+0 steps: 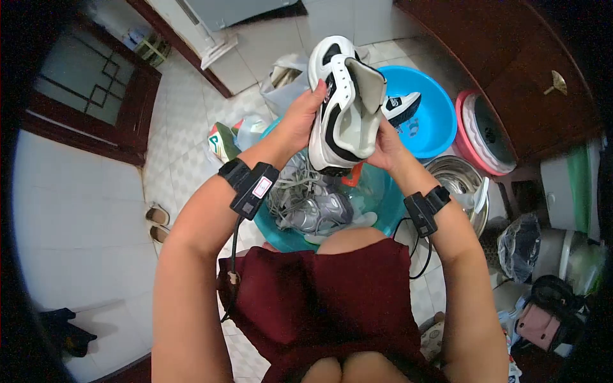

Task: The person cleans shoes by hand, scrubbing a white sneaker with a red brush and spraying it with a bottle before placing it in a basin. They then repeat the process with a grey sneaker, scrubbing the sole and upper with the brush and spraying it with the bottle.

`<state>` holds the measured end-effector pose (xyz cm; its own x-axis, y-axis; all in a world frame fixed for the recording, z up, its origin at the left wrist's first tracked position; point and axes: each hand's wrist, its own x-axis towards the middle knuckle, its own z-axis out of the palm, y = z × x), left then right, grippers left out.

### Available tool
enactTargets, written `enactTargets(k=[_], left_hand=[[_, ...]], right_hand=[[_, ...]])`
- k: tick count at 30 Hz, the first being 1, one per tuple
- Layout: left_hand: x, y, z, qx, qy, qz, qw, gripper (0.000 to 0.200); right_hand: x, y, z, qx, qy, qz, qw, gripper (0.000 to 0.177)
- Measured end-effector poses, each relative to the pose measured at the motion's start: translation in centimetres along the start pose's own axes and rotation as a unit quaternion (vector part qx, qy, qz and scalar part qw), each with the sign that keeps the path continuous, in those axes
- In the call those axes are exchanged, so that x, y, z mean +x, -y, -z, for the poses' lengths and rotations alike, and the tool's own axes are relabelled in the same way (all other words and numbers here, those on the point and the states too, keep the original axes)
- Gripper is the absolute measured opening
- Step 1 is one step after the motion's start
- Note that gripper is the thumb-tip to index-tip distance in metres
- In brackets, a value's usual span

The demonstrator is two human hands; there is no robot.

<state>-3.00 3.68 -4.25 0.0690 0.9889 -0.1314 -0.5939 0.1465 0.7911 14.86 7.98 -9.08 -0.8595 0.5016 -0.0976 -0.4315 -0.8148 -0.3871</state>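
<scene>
A white and black sneaker (329,137) is held up in front of me, its opening and bare eyelets facing my side. My left hand (300,118) grips its left side, thumb along the upper. On the other side, my right hand (387,145) holds the shoe near the heel, its fingers partly hidden. Below is a teal basin (271,237) holding grey sneakers (319,212) and a tangle of grey laces (281,201). A blue basin (440,121) stands beyond to the right, with another black and white shoe (402,108) in it.
A metal bowl (450,169) and pink basin (464,118) stand at the right, near a brown wooden cabinet (491,45). Plastic bags (281,89) lie behind the teal basin. Beige shoes (158,220) rest on the tiled floor at left.
</scene>
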Motion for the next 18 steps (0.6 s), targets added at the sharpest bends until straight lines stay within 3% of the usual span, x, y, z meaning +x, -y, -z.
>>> enactTargets(k=[4,7,10,11,13,15,16,18], left_hand=[[2.2,4.6,3.9,0.037,-0.090,0.049,0.994,0.040],[2.4,8.5,7.8,0.188,-0.018,0.138,0.972,0.032],[1.7,13.8,8.0,0.122,-0.067,0.185,0.973,0.026],[1.8,15.7,9.1,0.125,-0.034,0.181,0.975,0.030],[0.9,15.6,7.7,0.110,-0.018,0.172,0.979,0.031],[-1.2,14.5,6.2,0.166,-0.059,0.100,0.979,0.036],[0.7,14.9,7.4,0.513,0.158,0.207,0.818,0.038],[-0.7,15.4,10.3,0.674,0.195,0.178,0.690,0.042]], right_hand=[[-0.3,-0.5,4.1,-0.016,-0.019,-0.007,1.000,0.059],[-0.7,-1.1,8.2,-0.038,-0.096,-0.006,0.995,0.059],[-1.5,-2.4,9.6,-0.011,-0.129,-0.034,0.991,0.061],[-1.9,-2.7,10.1,0.036,-0.105,-0.033,0.993,0.058],[-2.3,-3.9,12.7,0.013,-0.161,-0.020,0.987,0.054],[-2.9,-4.0,12.0,-0.018,-0.181,-0.040,0.983,0.050],[-3.1,-4.1,11.5,-0.094,-0.208,-0.036,0.973,0.050],[-2.8,-4.1,10.6,-0.255,-0.239,-0.044,0.936,0.056]])
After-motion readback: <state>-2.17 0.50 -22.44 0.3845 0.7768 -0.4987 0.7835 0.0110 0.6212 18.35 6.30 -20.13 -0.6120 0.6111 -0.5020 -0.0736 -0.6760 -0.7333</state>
